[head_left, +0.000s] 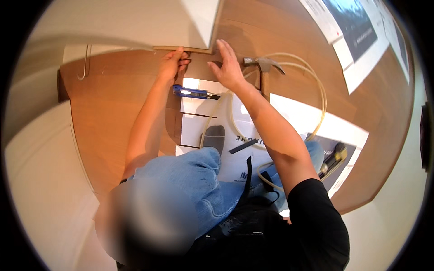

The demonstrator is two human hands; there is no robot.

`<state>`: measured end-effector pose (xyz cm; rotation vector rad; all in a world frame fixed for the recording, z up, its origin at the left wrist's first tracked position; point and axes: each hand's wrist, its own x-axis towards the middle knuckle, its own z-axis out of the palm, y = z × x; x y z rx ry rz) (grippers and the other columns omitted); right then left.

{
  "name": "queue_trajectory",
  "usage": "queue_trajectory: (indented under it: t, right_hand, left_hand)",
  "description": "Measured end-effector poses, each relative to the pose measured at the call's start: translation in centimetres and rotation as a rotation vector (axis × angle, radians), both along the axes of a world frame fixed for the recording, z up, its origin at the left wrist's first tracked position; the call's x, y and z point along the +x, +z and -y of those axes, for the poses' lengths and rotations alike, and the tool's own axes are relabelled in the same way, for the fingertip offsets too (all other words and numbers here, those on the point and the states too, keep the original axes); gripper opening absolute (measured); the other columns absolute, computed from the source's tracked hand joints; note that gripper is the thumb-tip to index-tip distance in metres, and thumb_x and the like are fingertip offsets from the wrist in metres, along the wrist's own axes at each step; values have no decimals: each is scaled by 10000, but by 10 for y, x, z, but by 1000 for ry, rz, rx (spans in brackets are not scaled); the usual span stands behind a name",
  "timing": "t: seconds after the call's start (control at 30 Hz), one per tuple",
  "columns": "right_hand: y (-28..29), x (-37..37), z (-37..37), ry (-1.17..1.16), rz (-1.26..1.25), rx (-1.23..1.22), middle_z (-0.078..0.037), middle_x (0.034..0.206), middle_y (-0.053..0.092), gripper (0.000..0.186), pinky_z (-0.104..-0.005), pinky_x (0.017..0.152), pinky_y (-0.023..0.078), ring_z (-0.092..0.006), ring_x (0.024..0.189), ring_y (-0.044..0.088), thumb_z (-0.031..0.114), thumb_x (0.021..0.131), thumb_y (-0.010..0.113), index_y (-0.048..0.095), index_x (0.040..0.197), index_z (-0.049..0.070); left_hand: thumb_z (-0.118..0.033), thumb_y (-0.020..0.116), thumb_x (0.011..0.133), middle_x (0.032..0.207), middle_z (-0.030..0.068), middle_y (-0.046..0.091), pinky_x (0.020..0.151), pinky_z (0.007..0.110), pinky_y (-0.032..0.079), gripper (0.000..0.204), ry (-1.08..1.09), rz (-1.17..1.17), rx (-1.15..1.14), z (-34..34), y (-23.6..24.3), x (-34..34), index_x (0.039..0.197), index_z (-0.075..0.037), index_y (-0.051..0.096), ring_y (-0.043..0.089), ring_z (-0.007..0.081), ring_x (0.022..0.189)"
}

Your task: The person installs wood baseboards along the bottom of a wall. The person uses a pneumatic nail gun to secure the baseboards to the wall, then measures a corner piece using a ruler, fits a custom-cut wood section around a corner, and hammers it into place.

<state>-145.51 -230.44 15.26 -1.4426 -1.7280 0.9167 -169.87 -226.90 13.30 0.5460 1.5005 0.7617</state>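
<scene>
My left hand [171, 67] has its fingers curled at the lower edge of a white panel [199, 25]. They pinch at a thin tan edge strip [199, 49] that runs along that edge. Beside the panel's corner, my right hand [227, 67] is spread, fingers stretched out and nothing in them. Just below the hands lies a blue utility knife [192, 92] on white printed sheets. A claw hammer [263, 67] with a wooden handle rests right of my right hand, partly behind that forearm. Loops of cream-coloured cord or trim [323, 97] lie around the hammer and under my right arm.
Brown board [104, 99] covers the floor. Printed cardboard sheets [348, 36] lie at far right. Dark strips [242, 147] sit near my socked foot [214, 137]. By my right knee is a yellow-and-black tool [335, 158]. A bent metal hook [84, 67] shows far left.
</scene>
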Motion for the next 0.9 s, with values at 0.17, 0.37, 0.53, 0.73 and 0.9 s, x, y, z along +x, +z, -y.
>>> queue_trajectory:
  t: [0.17, 0.37, 0.53, 0.73, 0.9]
  right_hand:
    - [57, 59, 80, -40, 3, 51, -218, 1556, 485, 630, -468, 1179, 433, -432, 1429, 470, 94, 938, 732, 498, 1523, 61]
    - [53, 174, 138, -313, 178, -40, -219, 1410, 578, 418, -473, 1117, 466, -431, 1305, 558, 49, 946, 697, 633, 1359, 30]
    - [34, 175, 101, -370, 96, -56, -203, 1224, 660, 339, -448, 928, 550, -392, 1087, 644, 52, 933, 735, 672, 1265, 22]
    - [24, 180, 117, -214, 61, -134, -187, 1117, 692, 252, -449, 902, 545, -390, 1039, 651, 36, 901, 762, 694, 1142, 10]
    - [23, 191, 120, -117, 53, -128, -186, 1139, 687, 292, -449, 901, 542, -387, 1026, 648, 34, 889, 781, 695, 1167, 20]
  left_hand:
    - [-435, 721, 1035, 1015, 30, 762, 758, 268, 564, 369, 24, -76, -26, 6, 14, -10, 1075, -68, 728, 738, 141, 903]
    - [-437, 718, 1037, 1031, 41, 772, 769, 265, 570, 364, 26, -174, -24, 3, 21, -3, 1052, -74, 736, 749, 148, 920]
    - [-402, 711, 1046, 1016, 37, 775, 769, 256, 581, 319, 92, -195, -30, 5, 22, 3, 1037, -84, 739, 748, 140, 912]
    - [-317, 705, 1057, 999, 39, 779, 759, 260, 596, 230, 162, -135, -13, 11, 18, -4, 1019, -93, 742, 751, 141, 893]
    - [-262, 647, 1093, 1060, 59, 770, 826, 297, 608, 232, 225, -199, -48, 17, 18, -3, 1082, -51, 743, 748, 167, 937]
